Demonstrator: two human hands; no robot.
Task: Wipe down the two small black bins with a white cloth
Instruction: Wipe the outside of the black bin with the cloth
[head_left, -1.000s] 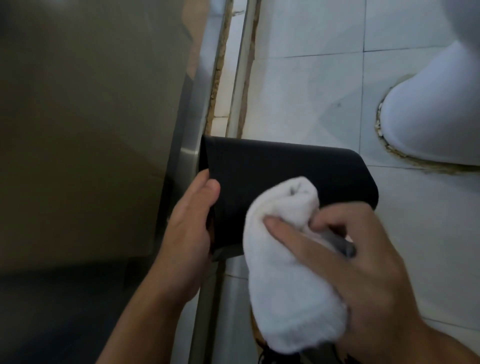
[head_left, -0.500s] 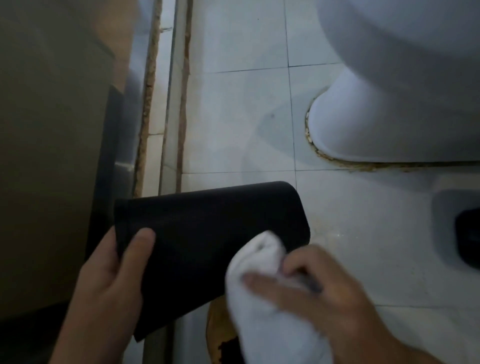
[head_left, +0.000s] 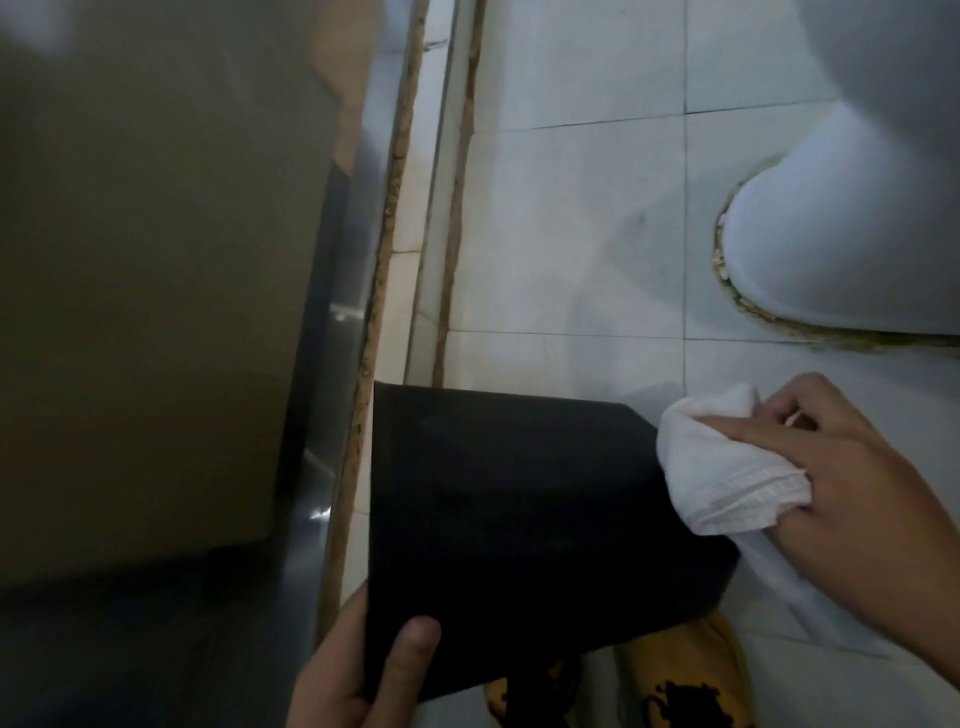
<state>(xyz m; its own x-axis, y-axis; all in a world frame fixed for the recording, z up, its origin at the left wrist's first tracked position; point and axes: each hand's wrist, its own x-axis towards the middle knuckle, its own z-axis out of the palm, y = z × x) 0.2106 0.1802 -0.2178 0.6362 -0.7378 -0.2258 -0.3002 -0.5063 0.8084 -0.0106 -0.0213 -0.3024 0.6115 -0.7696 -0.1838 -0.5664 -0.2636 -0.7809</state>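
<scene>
While the left hand (head_left: 358, 675) clamps the rim end of the small black plastic bin (head_left: 519, 530), held on its side above the tiled floor (head_left: 571, 234), the right hand (head_left: 852, 499) pinches the bunched white cloth (head_left: 727, 467) against its far, right-pointing base.

Black bin (head_left: 519, 519), white cloth (head_left: 727, 478)

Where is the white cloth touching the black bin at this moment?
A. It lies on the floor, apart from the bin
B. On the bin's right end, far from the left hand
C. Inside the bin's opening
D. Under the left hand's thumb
B: the right hand presses the white cloth against the right end of the black bin, while the left hand grips the opposite end.
</scene>
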